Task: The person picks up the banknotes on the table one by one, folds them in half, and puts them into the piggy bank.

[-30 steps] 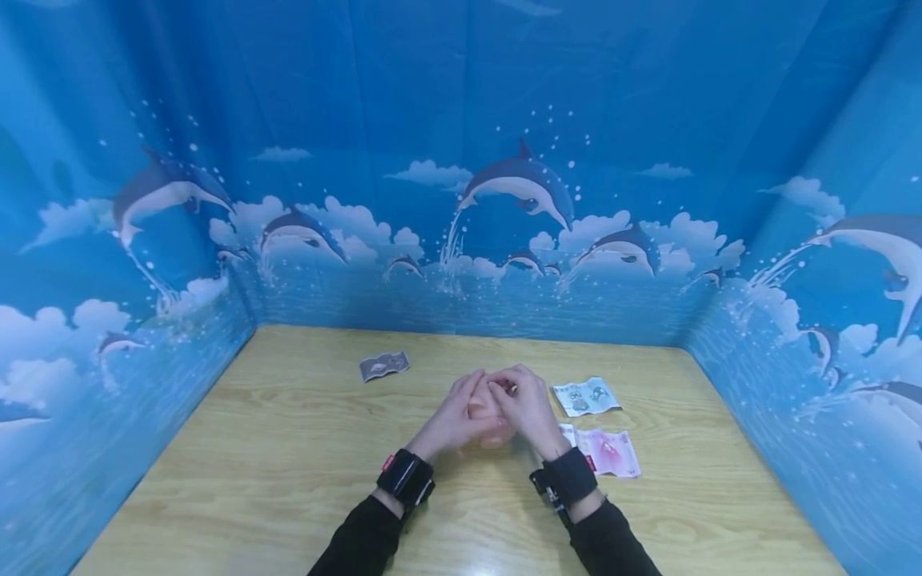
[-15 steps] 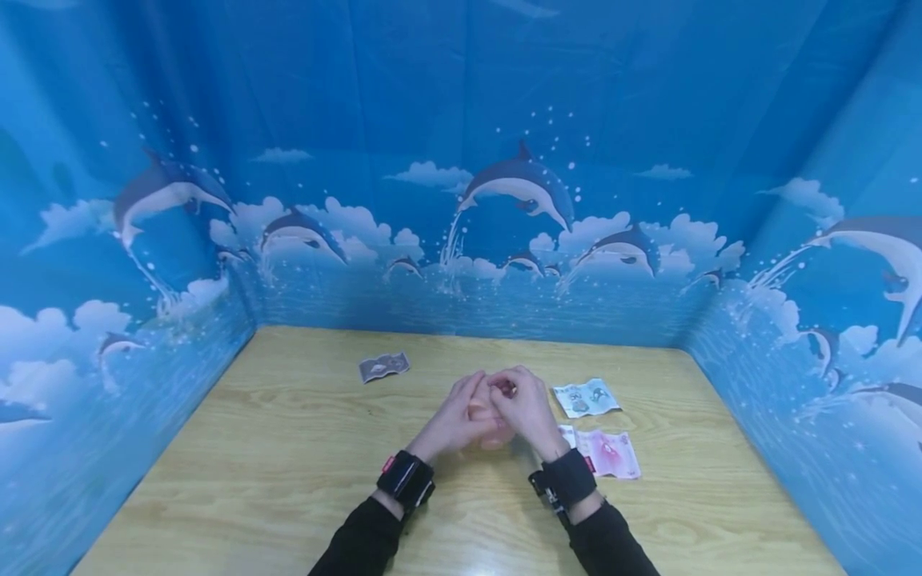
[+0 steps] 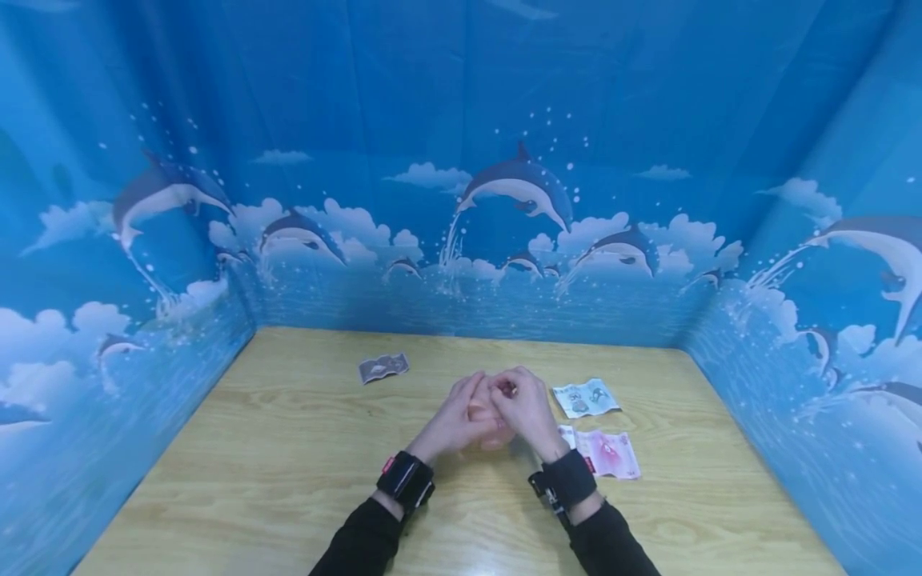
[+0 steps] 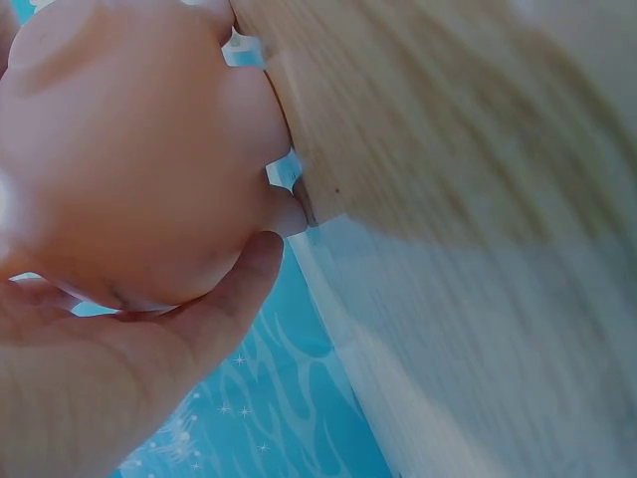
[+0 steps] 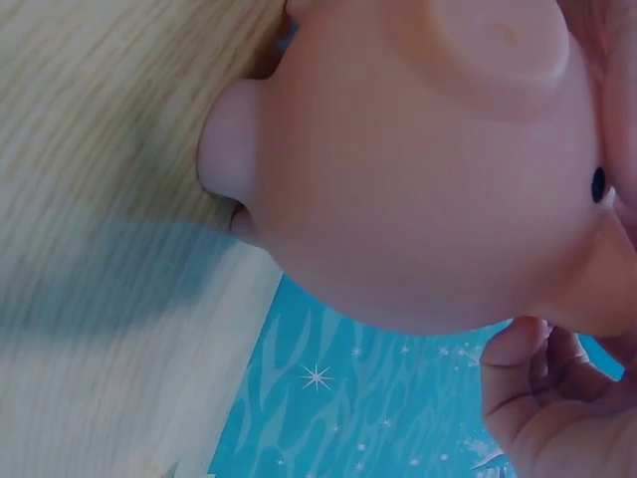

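A pink piggy bank [image 3: 481, 408] stands on its feet on the table between both hands, its snout [image 5: 503, 40] toward the person. My left hand [image 3: 452, 416] grips its left side, with the thumb [image 4: 229, 289] curved along the smooth body. The right hand [image 3: 524, 402] is over the top of the bank, fingers curled with tips close together. In the right wrist view those fingertips sit right at the ear [image 5: 597, 284]. I cannot tell whether the right fingers pinch anything; the top of the bank is mostly hidden by the hands.
A brown banknote [image 3: 384, 367] lies on the wooden table [image 3: 274, 464] at the back left. Right of the hands are a pale green banknote [image 3: 587, 398] and a pink one [image 3: 611, 453], partly behind the right wrist. A blue dolphin-print curtain [image 3: 461, 288] encloses the table's back and sides.
The right fingers have shifted very slightly over the top of the piggy bank. The left hand, the bank and the banknotes have stayed in place.
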The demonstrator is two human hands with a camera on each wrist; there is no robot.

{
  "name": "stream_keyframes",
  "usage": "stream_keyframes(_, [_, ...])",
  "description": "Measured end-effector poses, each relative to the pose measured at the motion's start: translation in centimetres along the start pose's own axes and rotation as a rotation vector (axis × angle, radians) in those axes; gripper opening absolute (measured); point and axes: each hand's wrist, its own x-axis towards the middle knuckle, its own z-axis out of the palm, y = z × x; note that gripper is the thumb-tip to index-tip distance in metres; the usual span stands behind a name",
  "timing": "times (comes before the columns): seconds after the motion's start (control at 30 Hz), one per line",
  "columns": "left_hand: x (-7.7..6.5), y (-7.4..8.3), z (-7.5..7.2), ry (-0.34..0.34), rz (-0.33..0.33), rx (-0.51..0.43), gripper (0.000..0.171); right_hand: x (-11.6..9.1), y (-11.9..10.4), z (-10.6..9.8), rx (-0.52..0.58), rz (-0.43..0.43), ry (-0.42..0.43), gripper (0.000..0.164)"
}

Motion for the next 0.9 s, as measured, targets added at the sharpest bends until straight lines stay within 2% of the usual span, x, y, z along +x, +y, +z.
stream_keyframes(0.33, [-0.2, 0.0, -0.4, -0.011, -0.038, -0.062, 0.107, 0.2, 0.0, -0.7, 0.047, 0.017, 0.02, 0.007])
stream_keyframes(0.57, [-0.1, -0.4, -1.1, -0.024, -0.006, -0.085, 0.106, -0.6, -0.8, -1.2, -0.009, -0.098, 0.033, 0.009])
stream_keyframes(0.73, [-0.1, -0.7, -1.6, -0.042, 0.022, -0.078, 0.103, -0.8, -1.1, -1.2, -0.057, -0.131, 0.038, 0.01])
stream_keyframes(0.9, [-0.6, -1.0, -2.2, -0.082, -0.015, -0.054, 0.108, -1.2, -1.7, -1.2, -0.091, -0.173, 0.045, 0.011])
